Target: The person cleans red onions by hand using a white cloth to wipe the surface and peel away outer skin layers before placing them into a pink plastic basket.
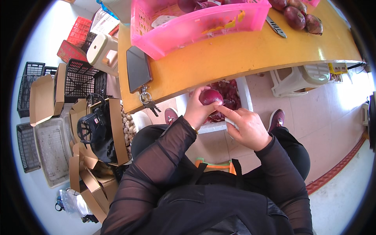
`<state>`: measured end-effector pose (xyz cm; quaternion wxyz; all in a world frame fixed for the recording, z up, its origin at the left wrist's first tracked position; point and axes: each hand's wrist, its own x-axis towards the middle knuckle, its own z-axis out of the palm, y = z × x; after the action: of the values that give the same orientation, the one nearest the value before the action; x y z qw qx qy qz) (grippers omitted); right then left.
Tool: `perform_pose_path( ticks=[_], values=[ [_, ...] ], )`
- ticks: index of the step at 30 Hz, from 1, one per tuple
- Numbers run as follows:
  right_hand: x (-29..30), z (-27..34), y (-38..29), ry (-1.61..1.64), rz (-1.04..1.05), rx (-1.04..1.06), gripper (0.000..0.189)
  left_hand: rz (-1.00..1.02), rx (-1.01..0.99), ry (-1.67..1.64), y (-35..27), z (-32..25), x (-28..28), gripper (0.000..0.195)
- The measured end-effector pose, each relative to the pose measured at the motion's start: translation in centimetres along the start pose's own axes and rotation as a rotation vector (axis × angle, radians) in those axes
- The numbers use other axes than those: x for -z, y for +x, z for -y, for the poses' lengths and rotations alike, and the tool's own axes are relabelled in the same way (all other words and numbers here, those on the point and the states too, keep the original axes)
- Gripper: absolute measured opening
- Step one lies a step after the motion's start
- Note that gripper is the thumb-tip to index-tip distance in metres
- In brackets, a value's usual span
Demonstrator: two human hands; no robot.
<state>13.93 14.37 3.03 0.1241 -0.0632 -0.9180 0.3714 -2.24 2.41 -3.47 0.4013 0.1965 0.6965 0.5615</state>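
My left hand (197, 110) holds a red onion (211, 97) between thumb and fingers. The extended index finger of my right hand (248, 126) meets the onion near the left thumb, while its other fingers close round a white-handled tool, perhaps a knife, whose blade I cannot make out. Below the hands, between the feet, stands a white foam box (247, 95) with red onion skins (230, 92) in it. On the yellow table above lies a pink plastic basket (199, 29) holding red onions. More red onions (294, 18) and a slotted metal blade (276, 27) lie to its right.
A phone (137, 69) and keys (148, 101) lie at the left end of the table (235, 50). Garlic bulbs (128, 126), cardboard boxes (117, 132) and plastic crates (53, 152) stand at the left. A plastic stool (315, 75) is partly under the table at the right.
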Motion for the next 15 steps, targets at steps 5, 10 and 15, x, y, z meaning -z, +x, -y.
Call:
perform_pose_path(
  ticks=[5, 10, 15],
  values=[
    [-0.4, -0.9, -0.5, -0.016, 0.047, 0.052, 0.043, -0.021, 0.022, -0.143, 0.0, 0.0, 0.0, 0.054],
    [-0.4, -1.3, -0.4, -0.010, -0.078, -0.121, 0.033, -0.019, 0.047, -0.233, -0.4, -1.0, -0.1, 0.054],
    [0.2, -2.4, -0.1, 0.329, -0.256, -0.383, 0.030, -0.028, 0.091, -0.296, -0.5, -1.3, -0.2, 0.053]
  ],
)
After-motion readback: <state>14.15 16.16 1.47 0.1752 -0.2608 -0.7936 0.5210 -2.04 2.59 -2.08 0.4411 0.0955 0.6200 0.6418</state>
